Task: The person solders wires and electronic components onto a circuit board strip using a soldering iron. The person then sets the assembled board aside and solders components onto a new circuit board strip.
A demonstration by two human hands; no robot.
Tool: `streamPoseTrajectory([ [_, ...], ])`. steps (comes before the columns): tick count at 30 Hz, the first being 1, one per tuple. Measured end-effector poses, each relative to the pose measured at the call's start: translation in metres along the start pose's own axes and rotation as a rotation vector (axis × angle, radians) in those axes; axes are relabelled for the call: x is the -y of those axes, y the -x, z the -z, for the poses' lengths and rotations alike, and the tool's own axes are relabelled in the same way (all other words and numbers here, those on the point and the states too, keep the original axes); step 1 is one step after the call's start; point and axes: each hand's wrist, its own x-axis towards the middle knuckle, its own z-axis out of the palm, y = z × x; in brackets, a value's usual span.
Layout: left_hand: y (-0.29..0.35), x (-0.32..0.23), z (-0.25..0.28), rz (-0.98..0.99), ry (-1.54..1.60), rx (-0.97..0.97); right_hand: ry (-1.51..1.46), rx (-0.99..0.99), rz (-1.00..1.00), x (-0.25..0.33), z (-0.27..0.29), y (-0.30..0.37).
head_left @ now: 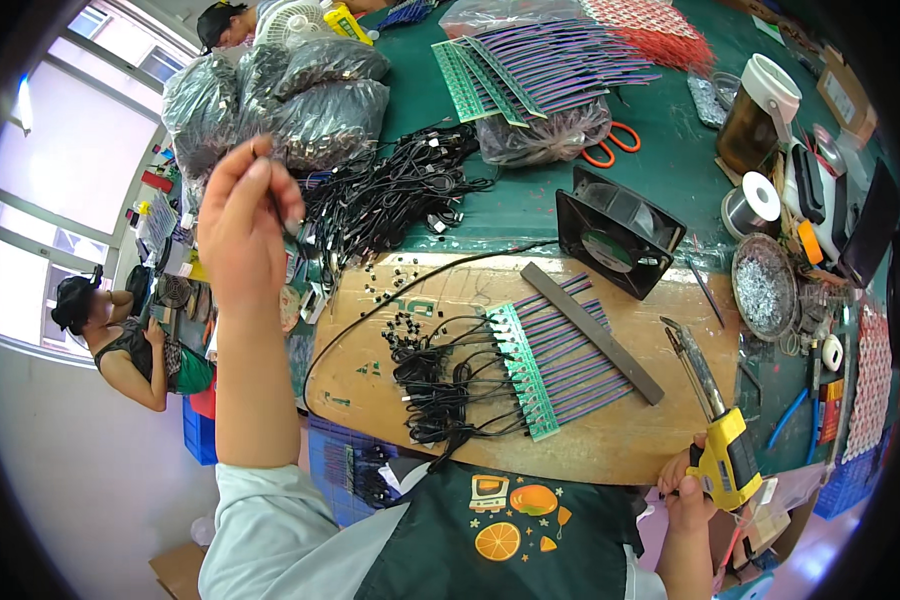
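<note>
My left hand (245, 215) is raised above the left side of the bench, fingers pinched together. A small dark bit shows at the fingers, too small to make out. My right hand (685, 492), low at the right by the board's near edge, is closed round the yellow handle of a soldering gun (727, 460). Its metal tip points up and away, apart from the work. On the wooden board (370, 375) lies a row of joined green circuit boards (523, 372). Black cables (435, 390) run to its left side, purple-and-black wires (595, 385) to its right. A grey bar (592, 333) lies across those wires.
A black box fan (620, 232) stands behind the board, its cord crossing it. Right: solder spool (754, 206), dish of silvery bits (765, 290), brown jug (755, 115). Behind: cable heap (390, 195), plastic bags (280, 100), orange-handled scissors (612, 145), stacked wired boards (540, 70). Two people are at left.
</note>
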Motion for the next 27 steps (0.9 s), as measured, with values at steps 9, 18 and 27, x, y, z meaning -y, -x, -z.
streamPoseTrajectory([
  [9,0.14,0.007,-0.009,0.562,0.123,0.202,0.038,0.005,0.0,0.004,-0.011,-0.005],
  [18,0.182,0.029,-0.043,0.996,0.391,0.273,0.022,0.024,-0.005,0.005,-0.009,-0.005],
  [27,0.184,0.036,-0.056,1.047,0.475,0.298,0.006,0.079,-0.024,0.007,-0.005,-0.002],
])
